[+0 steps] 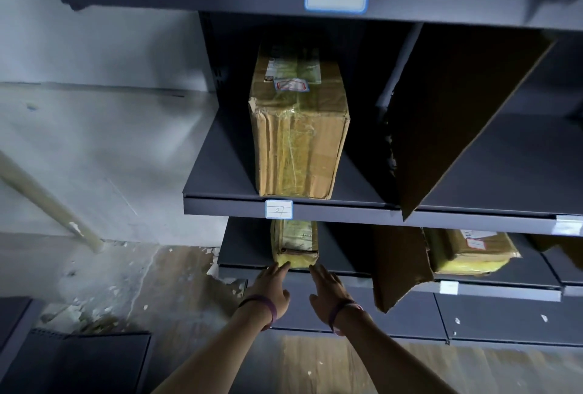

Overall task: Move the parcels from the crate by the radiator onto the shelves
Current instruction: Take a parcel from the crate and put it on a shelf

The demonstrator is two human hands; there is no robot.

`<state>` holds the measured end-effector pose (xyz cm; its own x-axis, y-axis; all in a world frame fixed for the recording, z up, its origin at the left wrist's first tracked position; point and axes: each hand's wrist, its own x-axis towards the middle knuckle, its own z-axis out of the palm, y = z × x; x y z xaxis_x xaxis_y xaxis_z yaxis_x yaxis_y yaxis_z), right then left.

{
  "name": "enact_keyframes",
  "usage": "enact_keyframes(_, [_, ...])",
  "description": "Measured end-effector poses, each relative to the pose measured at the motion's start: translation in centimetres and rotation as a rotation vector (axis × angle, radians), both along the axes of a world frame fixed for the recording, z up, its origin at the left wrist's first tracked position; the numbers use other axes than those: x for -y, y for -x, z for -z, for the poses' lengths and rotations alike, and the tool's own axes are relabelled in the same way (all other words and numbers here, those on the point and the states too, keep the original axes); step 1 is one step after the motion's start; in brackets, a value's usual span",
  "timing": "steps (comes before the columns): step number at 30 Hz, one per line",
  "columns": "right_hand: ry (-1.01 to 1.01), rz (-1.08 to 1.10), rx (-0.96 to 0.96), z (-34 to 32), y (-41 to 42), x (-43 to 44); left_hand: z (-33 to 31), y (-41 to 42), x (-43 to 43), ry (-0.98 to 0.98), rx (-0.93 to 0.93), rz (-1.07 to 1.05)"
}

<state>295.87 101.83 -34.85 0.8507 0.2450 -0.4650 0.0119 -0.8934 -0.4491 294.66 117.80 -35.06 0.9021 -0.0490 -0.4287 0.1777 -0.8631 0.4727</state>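
Two hands at small parcel on lower shelf. Parcel lay straight ahead of fingertips, long axis running back into shelf. Left hand fingers straight, together, touched near-left corner. Right hand fingers straight at near-right corner, contact unclear. Both equally near.

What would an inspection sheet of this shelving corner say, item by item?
Surface: dark metal shelves, with paper labels on the front edges.
Job's things: small parcel at the lower shelf's front edge; large parcel on the shelf above; third parcel lower right.
Clutter: cardboard dividers leaning between bays.
Hands: left hand and right hand, fingers straight, fingertips at the small parcel's front corners.
Cables: nothing seen.
Surroundings: grey wall, pale pole leaning, debris on the floor.
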Motion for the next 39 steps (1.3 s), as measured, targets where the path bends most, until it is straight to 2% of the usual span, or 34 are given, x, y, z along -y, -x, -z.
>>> enact_keyframes(3, [-0.002, -0.018, 0.043, -2.8, 0.9, 0.1, -3.0, 0.8, 0.9, 0.020, 0.049, 0.008])
enact_keyframes(8, [-0.073, -0.043, 0.165, -9.1, 1.9, 0.4, -9.2, 2.0, 2.1, 0.067, 0.247, 0.061])
enact_keyframes(16, [-0.229, -0.161, 0.414, -20.0, 4.8, 3.2, -20.2, 5.5, 4.3, 0.081, 0.529, -0.009])
enact_keyframes(22, [-0.295, -0.254, 0.543, -26.0, 8.0, 7.4, -26.4, 9.4, 7.5, 0.043, 0.642, -0.056])
enact_keyframes(27, [-0.274, -0.302, 0.654, -29.8, 9.1, 9.3, -30.7, 11.4, 8.8, 0.068, 0.761, -0.079])
enact_keyframes(30, [-0.273, -0.312, 0.712, -31.8, 9.3, 9.8, -33.2, 11.7, 9.3, 0.011, 0.848, -0.072])
enact_keyframes(34, [-0.237, -0.302, 0.739, -33.7, 9.3, 9.7, -34.5, 11.5, 8.9, -0.053, 0.836, -0.056])
enact_keyframes(39, [-0.136, -0.293, 0.686, -33.1, 8.7, 7.9, -33.4, 10.8, 6.6, -0.101, 0.773, -0.075])
